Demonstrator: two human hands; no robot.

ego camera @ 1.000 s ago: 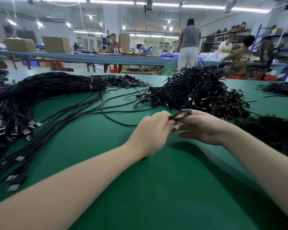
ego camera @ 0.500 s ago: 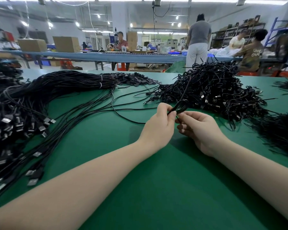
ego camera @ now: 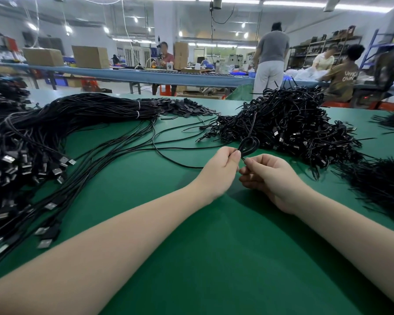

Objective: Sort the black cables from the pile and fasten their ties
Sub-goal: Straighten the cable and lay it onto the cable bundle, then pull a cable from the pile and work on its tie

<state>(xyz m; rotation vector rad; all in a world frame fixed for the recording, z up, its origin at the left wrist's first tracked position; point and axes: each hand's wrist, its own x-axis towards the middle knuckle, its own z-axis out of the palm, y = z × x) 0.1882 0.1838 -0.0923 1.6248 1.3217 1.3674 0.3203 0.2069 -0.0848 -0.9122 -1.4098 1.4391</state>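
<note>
both hands around cable loop

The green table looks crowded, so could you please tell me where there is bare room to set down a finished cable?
The green mat is bare between and below the forearms, near the front edge. A smaller patch lies left of the left hand, bordered by the long cables. It is crowded behind the right hand, at the tangled pile, and at far right.
</note>
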